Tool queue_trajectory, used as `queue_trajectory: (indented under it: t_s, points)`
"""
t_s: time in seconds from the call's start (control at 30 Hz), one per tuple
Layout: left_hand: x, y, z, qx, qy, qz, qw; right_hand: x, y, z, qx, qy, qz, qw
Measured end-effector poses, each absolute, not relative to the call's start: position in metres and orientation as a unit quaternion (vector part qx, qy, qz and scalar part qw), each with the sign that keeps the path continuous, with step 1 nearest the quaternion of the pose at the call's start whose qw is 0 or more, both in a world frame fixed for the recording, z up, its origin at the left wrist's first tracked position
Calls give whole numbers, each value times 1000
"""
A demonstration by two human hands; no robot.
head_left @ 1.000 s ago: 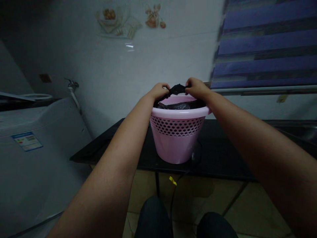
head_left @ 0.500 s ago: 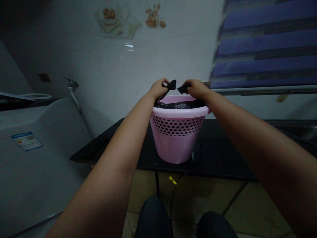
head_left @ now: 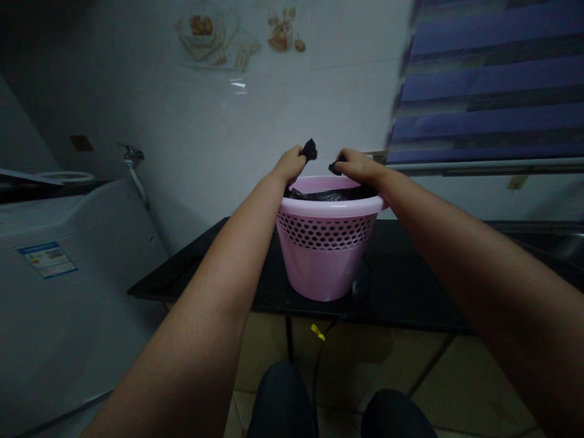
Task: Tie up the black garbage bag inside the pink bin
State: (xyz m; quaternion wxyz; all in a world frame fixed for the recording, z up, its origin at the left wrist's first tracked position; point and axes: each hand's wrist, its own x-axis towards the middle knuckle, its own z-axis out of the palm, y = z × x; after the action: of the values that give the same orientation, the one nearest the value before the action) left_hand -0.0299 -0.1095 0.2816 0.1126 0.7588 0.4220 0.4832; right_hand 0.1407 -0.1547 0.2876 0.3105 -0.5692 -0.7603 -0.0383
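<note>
A pink basket (head_left: 323,274) with a band of holes under its rim stands upright on a dark counter. Inside it lies a black plastic bag (head_left: 335,194), its top edge showing below the rim. My left hand (head_left: 291,165) is closed around one gathered end of the bag, and a dark tuft sticks up past the thumb. On the other side my right hand (head_left: 358,165) grips a second end, with a short piece poking out toward the left. Both hands are above the basket's rim, apart from each other. The bag's lower part is hidden by the basket.
The black counter (head_left: 410,274) runs along the tiled wall. A black cable with a yellow tag (head_left: 318,332) hangs over its front edge beside the basket. At the left stand a white appliance (head_left: 82,292) and a wall tap (head_left: 131,152). A striped blind (head_left: 488,91) hangs at the right.
My hands have moved slightly apart, the bag ends with them. The end in my left hand now points more upward, and less of the right end sticks out.
</note>
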Motion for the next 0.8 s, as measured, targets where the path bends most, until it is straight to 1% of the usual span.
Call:
queue_trajectory:
  t_s: [0.47, 0.67, 0.8]
  points:
    - [-28, -122, 282, 783, 388, 454, 173, 146, -146, 284, -549, -768, -65, 324]
    - [-29, -123, 281, 780, 408, 440, 179, 145, -148, 286, -550, -767, -91, 319]
    - [-26, -129, 281, 782, 410, 426, 196, 147, -148, 287, -541, -771, -79, 327]
